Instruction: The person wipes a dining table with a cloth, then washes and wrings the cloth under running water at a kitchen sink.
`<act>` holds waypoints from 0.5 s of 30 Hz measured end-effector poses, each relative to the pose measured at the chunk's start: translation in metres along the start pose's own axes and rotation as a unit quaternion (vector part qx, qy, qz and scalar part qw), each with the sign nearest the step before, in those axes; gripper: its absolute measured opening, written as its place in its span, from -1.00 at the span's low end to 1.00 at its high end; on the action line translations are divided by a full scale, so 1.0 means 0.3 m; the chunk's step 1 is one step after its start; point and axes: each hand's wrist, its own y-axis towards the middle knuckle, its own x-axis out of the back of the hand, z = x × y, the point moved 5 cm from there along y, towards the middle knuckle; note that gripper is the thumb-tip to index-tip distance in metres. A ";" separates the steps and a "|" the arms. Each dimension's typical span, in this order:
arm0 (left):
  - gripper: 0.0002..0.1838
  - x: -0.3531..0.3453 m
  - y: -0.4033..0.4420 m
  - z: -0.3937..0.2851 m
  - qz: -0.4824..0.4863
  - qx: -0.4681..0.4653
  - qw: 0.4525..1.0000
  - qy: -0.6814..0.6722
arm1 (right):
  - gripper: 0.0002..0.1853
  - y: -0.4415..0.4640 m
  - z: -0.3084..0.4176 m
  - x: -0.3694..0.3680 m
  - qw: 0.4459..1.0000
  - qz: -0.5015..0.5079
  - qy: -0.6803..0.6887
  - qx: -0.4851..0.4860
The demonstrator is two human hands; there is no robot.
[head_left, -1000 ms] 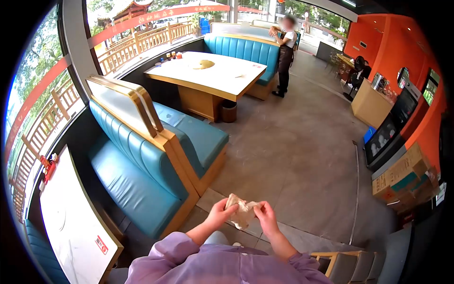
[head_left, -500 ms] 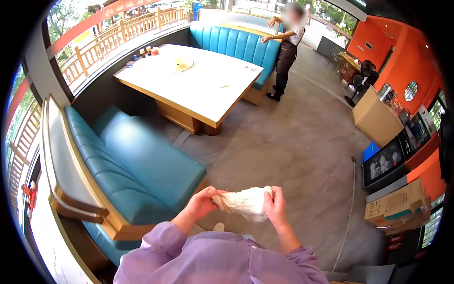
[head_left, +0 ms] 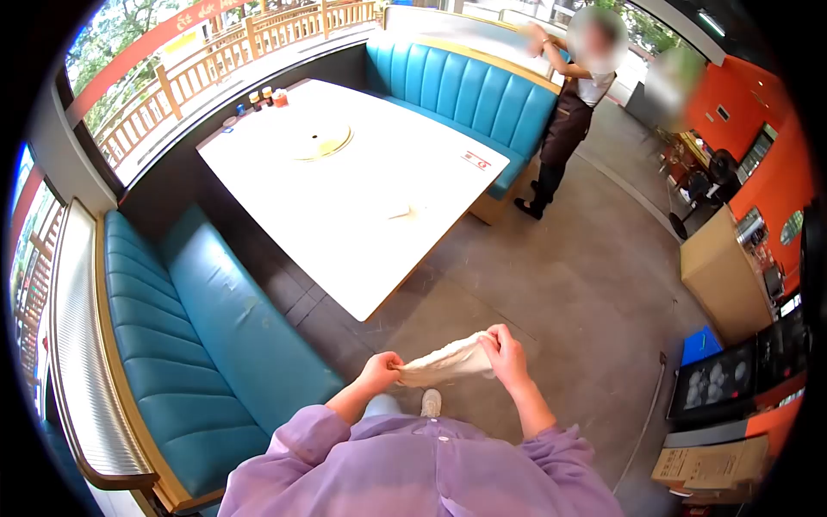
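A pale, off-white cloth is stretched between my two hands, above the floor and in front of my body. My left hand pinches its left end. The upper right corner is gripped by my right hand, a little higher than the left one. Beyond the cloth stands a white table with a round burner plate set in it and a small white item lying on its top. Neither hand touches the table.
Blue benches flank the table. Small condiment jars stand by the window side. A person in a dark apron stands at the far bench's right end. Cardboard boxes and a blue box are at right.
I have moved forward, nearer the white table. The cloth, crumpled at first, is now stretched out between my hands. The other person's arms have been raised toward the partition.
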 end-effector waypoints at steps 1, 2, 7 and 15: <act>-0.85 -0.039 0.055 0.002 -0.005 0.008 1.000 -0.017 | -0.81 0.076 -0.054 0.000 0.999 0.012 -0.021 0.027; -0.86 -0.081 0.102 -0.080 -0.008 0.013 0.999 -0.043 | -0.81 0.177 -0.058 0.071 0.998 0.029 -0.037 0.027; -0.84 0.003 0.502 -0.232 -0.101 -0.032 0.982 -0.157 | -0.82 0.763 -0.098 0.021 0.986 0.021 -0.094 0.134; -0.49 0.296 1.070 -0.377 -0.335 -0.026 0.939 0.071 | -0.62 1.382 -0.228 -0.227 0.968 0.000 -0.207 0.142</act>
